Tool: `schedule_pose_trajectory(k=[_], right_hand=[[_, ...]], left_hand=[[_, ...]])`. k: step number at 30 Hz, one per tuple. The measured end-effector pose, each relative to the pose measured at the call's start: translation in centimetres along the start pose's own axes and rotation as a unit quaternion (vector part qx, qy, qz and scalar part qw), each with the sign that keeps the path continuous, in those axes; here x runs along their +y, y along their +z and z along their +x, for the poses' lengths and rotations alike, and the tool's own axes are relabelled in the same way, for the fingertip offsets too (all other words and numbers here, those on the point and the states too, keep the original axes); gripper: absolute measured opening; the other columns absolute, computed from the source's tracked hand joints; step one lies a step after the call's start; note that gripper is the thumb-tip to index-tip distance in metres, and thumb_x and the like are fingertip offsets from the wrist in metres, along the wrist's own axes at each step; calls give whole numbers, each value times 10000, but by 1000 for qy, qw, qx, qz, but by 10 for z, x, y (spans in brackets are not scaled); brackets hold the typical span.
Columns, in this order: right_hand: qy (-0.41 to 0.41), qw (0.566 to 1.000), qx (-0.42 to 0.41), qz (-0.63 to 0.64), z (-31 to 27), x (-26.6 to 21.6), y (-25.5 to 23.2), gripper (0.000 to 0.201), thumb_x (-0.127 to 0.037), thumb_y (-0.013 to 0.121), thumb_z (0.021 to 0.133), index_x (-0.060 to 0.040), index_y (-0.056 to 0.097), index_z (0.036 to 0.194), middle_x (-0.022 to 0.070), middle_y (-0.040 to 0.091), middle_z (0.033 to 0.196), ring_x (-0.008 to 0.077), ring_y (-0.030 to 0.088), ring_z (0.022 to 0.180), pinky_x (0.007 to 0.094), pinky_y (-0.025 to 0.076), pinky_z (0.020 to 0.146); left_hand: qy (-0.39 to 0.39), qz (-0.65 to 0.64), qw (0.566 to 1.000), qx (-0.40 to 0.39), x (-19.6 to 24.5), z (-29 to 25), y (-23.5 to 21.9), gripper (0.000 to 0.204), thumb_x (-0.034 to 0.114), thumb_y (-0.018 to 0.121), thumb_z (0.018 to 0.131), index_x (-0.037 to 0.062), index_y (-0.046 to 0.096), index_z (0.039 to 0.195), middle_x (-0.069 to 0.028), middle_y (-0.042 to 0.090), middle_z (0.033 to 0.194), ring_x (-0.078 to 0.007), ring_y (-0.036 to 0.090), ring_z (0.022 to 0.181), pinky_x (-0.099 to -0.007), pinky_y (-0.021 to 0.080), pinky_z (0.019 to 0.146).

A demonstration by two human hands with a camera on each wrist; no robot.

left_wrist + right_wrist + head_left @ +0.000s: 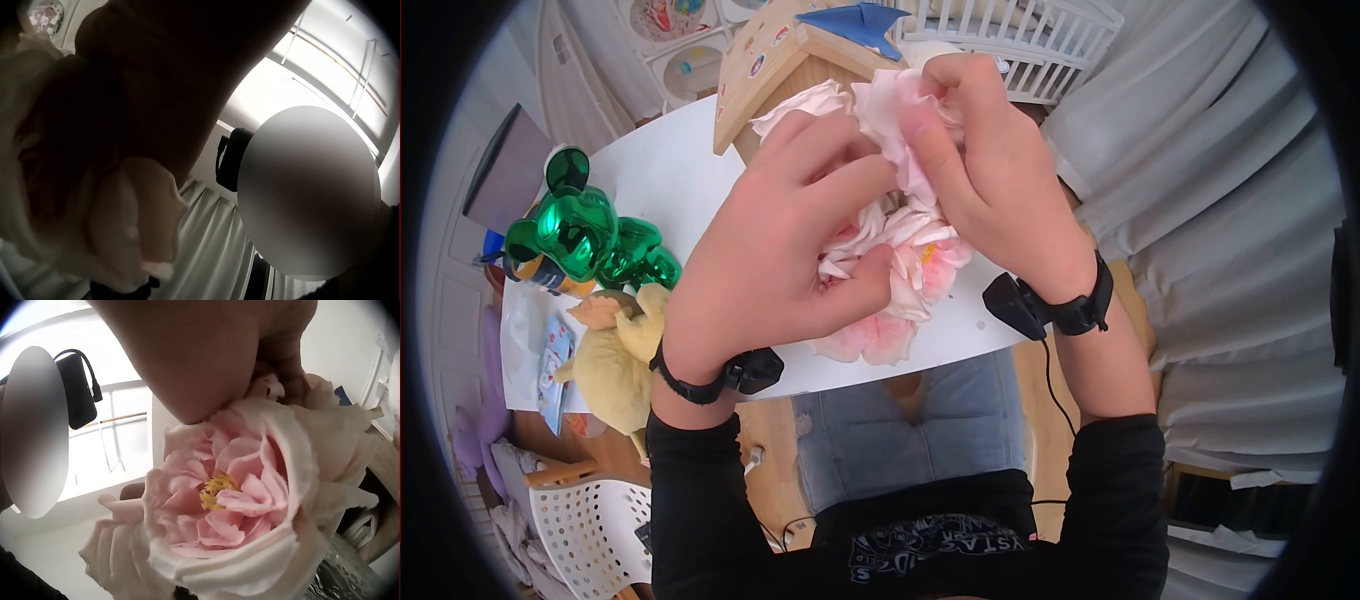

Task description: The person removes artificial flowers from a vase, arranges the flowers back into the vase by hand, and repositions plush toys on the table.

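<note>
A cluster of pale pink flowers (920, 245) stands over the white table, and both hands are at it. My right hand (1010, 175) pinches the petals of the upper pink flower between thumb and fingers. From the left, my left hand (775, 235) curls round the flowers, with its fingertips and thumb among the petals. In the right wrist view, one open flower (231, 500) shows pink inner petals and yellow stamens below the right hand (206, 356). Ribbed glass (340, 575) shows beneath it. The left wrist view is dark, with blurred petals (147, 212) close to the camera.
On the white table (665, 145) stand a wooden house-shaped box (790, 50) behind the flowers and a shiny green bear figure (590, 230) at the left. A yellow plush toy (615, 360) lies near the left forearm. Grey curtains (1200, 200) hang at the right.
</note>
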State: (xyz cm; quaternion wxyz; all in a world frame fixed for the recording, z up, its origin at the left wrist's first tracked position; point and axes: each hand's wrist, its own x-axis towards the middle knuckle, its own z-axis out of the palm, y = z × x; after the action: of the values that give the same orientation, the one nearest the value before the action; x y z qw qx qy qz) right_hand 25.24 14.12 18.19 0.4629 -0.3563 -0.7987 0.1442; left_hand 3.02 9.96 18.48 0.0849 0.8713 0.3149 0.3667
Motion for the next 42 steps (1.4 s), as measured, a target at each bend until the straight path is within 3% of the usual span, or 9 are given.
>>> schedule_pose_trajectory(k=[13, 15, 22, 26, 28, 30, 34, 40, 42], right_hand=[[-80, 994, -46, -55, -3, -7, -3, 208, -185, 757, 969, -75, 720, 1141, 113, 598, 1092, 287, 677, 796, 382, 570, 767], [-105, 990, -91, -35, -7, -5, -4, 235, -173, 687, 1010, -37, 746, 1192, 144, 575, 1267, 271, 619, 1014, 393, 527, 898], [-119, 984, -128, -33, -7, -6, -7, 239, -184, 644, 1034, -36, 736, 1198, 171, 503, 1371, 322, 581, 1132, 432, 485, 1023], [-111, 992, -2, 55, -10, -11, 3, 167, -114, 727, 968, -40, 716, 1117, 184, 518, 1314, 301, 619, 1072, 409, 547, 890], [-95, 983, 71, 137, -9, -5, 3, 176, -90, 722, 958, -36, 708, 1125, 187, 521, 1319, 304, 625, 1085, 413, 546, 884], [-187, 977, 63, -75, -12, 6, -9, 210, -59, 707, 940, -29, 690, 1147, 186, 527, 1332, 299, 623, 1128, 395, 542, 867], [-199, 966, 106, -127, -26, 15, -10, 250, -56, 702, 930, -38, 674, 1178, 182, 525, 1358, 284, 611, 1155, 370, 533, 867], [30, 988, 104, 110, -73, 107, 14, 445, -3, 689, 916, -47, 626, 1355, 134, 588, 1354, 257, 604, 1232, 381, 522, 972], [154, 946, -110, 264, -82, 108, 24, 576, 12, 721, 898, -44, 583, 1454, 114, 614, 1428, 262, 590, 1331, 397, 496, 1094]], left_hand=[[-78, 110, 989, 60, 20, -14, 0, 422, 177, 819, 772, 12, 670, 1131, -205, 542, 1321, -372, 622, 963, -429, 547, 834], [-96, 86, 990, 49, 19, -15, -3, 467, 175, 823, 774, 17, 649, 1177, -207, 551, 1326, -385, 633, 975, -436, 550, 844], [-40, 61, 996, 55, 10, -14, -4, 614, 169, 842, 755, 35, 588, 1298, -207, 568, 1350, -414, 628, 1112, -429, 559, 879], [-98, -15, 991, 87, 19, -13, -5, 601, 164, 845, 737, 55, 616, 1282, -201, 565, 1392, -414, 604, 1192, -444, 539, 953], [-4, 152, 984, 97, 19, -10, -9, 564, 161, 839, 738, 60, 642, 1257, -198, 550, 1464, -409, 589, 1242, -464, 509, 1027], [-7, 136, 987, 86, 20, -5, -14, 536, 162, 844, 741, 59, 660, 1233, -193, 550, 1481, -402, 580, 1267, -468, 503, 1045], [-21, 58, 996, 65, 12, -7, -16, 403, 239, 823, 833, 43, 697, 1162, -192, 602, 1458, -395, 595, 1274, -450, 483, 1084], [-20, 38, 972, 231, 2, -4, -25, 213, 168, 790, 934, 8, 705, 1046, -184, 702, 1252, -358, 695, 1112, -399, 534, 962], [-38, 25, 967, 249, 3, -4, -28, 148, 118, 749, 945, -9, 699, 1003, -175, 721, 1193, -309, 700, 1071, -381, 531, 949]])
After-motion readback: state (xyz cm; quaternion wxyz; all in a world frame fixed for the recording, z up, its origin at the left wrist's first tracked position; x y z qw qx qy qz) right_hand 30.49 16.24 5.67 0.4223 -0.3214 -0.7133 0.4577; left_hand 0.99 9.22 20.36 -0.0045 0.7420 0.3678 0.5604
